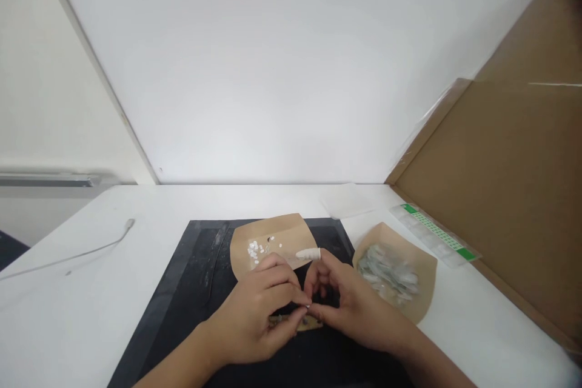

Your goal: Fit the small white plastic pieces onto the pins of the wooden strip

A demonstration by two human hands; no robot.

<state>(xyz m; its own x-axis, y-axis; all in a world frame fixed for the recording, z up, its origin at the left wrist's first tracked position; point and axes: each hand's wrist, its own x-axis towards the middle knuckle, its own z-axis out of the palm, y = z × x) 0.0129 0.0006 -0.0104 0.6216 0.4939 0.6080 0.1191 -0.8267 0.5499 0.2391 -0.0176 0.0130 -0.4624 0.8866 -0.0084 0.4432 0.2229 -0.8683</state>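
My left hand and my right hand meet at the fingertips above a black mat. Between the pinched tips shows a tiny whitish piece, too small to name. A white finger cot covers one finger of my right hand. Beneath my fingers lies a small tan strip with little greyish bits on it, partly hidden by my left hand. Just beyond my hands, a brown paper tray carries several small white flat pieces.
Right of the mat, a second brown paper tray holds a heap of clear plastic pieces. A clear case with a green label lies near the cardboard panel. A grey cable crosses the table's left side. A white wall stands behind.
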